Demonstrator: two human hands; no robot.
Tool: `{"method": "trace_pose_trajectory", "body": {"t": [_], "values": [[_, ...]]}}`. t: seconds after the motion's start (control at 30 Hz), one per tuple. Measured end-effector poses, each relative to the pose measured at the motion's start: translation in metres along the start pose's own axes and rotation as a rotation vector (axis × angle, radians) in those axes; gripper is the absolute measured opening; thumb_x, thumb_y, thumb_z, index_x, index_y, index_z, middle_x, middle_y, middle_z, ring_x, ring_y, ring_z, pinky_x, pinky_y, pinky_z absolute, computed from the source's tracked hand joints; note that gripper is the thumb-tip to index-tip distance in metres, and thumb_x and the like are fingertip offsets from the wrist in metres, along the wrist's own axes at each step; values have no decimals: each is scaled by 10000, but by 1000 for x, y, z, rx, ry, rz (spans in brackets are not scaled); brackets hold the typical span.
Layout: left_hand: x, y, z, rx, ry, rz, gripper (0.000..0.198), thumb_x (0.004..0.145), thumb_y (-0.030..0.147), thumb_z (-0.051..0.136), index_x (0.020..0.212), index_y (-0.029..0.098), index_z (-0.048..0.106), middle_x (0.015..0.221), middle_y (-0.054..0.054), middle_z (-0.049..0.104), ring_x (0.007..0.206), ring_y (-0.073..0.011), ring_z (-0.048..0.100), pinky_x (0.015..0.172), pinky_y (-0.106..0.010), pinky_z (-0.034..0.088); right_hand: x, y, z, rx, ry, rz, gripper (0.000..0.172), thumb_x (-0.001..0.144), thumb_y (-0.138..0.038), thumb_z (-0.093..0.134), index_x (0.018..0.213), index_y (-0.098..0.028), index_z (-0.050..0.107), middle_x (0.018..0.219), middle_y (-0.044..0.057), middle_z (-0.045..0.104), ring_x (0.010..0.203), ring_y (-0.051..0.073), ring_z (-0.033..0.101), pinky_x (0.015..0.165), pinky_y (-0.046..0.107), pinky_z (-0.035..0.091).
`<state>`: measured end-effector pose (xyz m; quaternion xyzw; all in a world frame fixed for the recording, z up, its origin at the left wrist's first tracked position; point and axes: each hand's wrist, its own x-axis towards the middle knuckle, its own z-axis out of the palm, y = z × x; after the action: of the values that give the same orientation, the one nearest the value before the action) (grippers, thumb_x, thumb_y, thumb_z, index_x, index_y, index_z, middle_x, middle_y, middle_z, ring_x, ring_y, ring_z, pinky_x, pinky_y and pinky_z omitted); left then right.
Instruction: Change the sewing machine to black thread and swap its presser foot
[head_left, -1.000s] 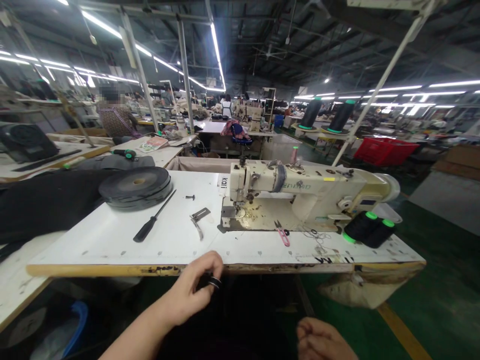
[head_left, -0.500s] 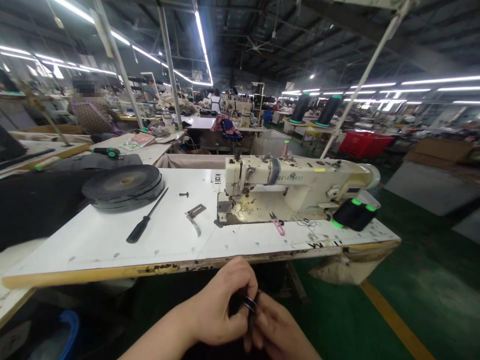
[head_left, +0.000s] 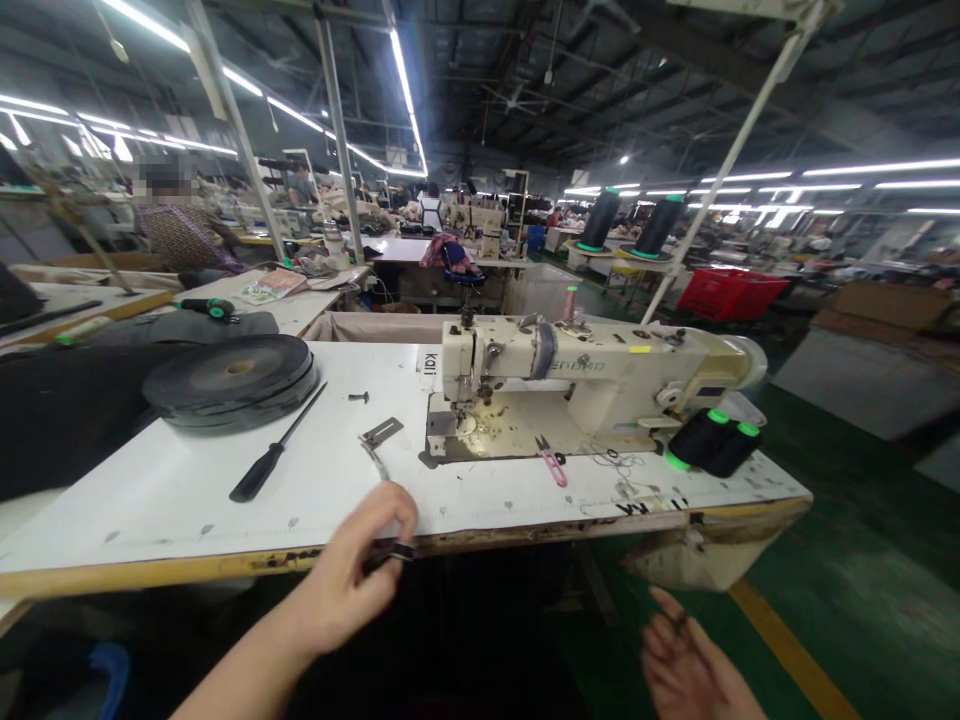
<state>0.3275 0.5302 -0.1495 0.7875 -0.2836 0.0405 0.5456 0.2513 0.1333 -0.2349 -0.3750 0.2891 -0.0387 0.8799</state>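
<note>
Well apart, hands [head_left: 356, 575] [head_left: 694, 660] near table edge [head_left: 172, 570]

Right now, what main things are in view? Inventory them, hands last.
table: 1, white, foreground
sewing machine: 1, cream, on the table
tape rolls: number unclear, black, table's left
screwdriver: 1, black-handled, beside the rolls
metal bracket: apparently 1, silver, left of the machine
snips: 1, pink-handled, by machine's front edge
thread spools: 4, black with green, two table right, two beyond
bin: 1, red, right background
left hand: 1, bare, near table's front edge, holding a black strip
right hand: 1, bare, lower right
</note>
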Motion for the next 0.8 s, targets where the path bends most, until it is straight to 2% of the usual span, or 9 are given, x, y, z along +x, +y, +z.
{"method": "trace_pose_trajectory", "body": {"t": [0.07,0.13,0.23,0.33,0.43,0.53,0.6,0.7,0.8], "values": [[12,17,41,-13,-146,53,189,743,94,518,856,229,449,922,-30,513,891,-212,480,819,-355,408,-14,36,54,-134,-331,19,610,729,-444,885,1248,-223,653,1125,105,700,816,171,663,613,249,492],[21,27,72,-27,-229,102,237,688,68,530,836,230,442,894,-27,534,891,-213,498,825,-358,417,-25,65,89,-257,-684,117,708,687,-504,916,1266,-194,653,939,70,700,668,141,626,534,224,399],[24,23,72,-33,-223,79,207,703,91,516,820,232,421,878,-27,522,867,-213,487,795,-356,414,-24,71,83,-369,-950,340,501,789,-511,842,1023,-84,726,554,-49,466,458,48,379,475,196,251],[9,2,22,-19,-113,-12,90,808,174,476,860,232,430,917,-34,486,870,-220,465,780,-358,399,-4,33,26,-315,-747,296,340,794,-401,836,836,-81,727,520,-100,297,457,21,184,449,180,164],[-9,-20,-32,34,159,-115,63,937,284,417,900,234,420,904,-20,427,840,-213,434,726,-338,358,17,-11,-26,16,-233,-133,213,767,-302,844,866,-174,706,555,-107,292,472,43,217,448,159,241],[-13,-25,-40,87,236,-139,93,958,308,427,904,234,418,877,-9,398,813,-206,416,711,-328,353,17,-21,-26,217,1,-330,312,767,-277,853,1029,-238,689,602,-99,374,513,60,336,497,161,352],[-5,-13,-12,85,76,-72,60,929,268,465,897,234,429,900,-21,453,841,-214,452,736,-334,386,4,-3,5,127,-95,-219,364,777,-323,862,1076,-217,685,655,-71,474,566,72,436,536,190,392],[10,15,50,59,-227,38,124,839,148,511,877,236,432,925,-35,517,881,-219,488,804,-352,436,-23,43,66,-160,-458,-8,548,850,-533,778,1254,-188,642,1044,90,680,797,161,632,604,250,422],[20,30,83,85,-323,55,201,774,90,528,857,238,419,920,-39,538,911,-228,501,853,-373,446,-38,70,92,-335,-927,149,542,849,-573,770,1122,-112,687,728,22,621,626,120,571,571,242,363]]}}
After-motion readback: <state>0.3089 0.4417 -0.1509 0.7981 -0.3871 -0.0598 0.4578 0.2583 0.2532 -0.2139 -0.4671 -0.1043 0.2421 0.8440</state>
